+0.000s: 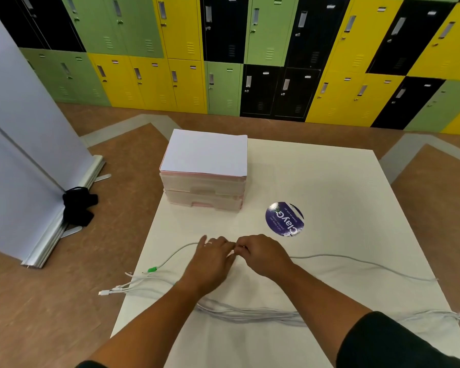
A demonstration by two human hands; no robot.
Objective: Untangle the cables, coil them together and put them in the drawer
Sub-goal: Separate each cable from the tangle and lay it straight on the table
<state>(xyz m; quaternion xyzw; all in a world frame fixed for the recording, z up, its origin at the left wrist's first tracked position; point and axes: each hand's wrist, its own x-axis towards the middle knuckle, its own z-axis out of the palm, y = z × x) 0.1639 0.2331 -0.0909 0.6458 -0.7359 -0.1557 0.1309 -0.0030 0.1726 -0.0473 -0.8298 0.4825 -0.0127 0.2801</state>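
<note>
Several white cables [250, 313] lie stretched across the white table [329, 181] near its front edge, their plugs hanging off the left edge. One more white cable [356, 260] with a green tag runs across the table's middle. My left hand [211, 257] and my right hand [260, 252] meet over this cable, both pinching it between fingertips. A translucent pink-edged drawer unit [205, 192] stands at the table's back left, its two drawers closed and white paper on top.
A round purple sticker [284, 219] lies on the table right of the drawer unit. A grey roll-up banner [24, 155] with a black cloth [77, 208] at its foot stands on the floor to the left. Coloured lockers [223, 49] line the far wall.
</note>
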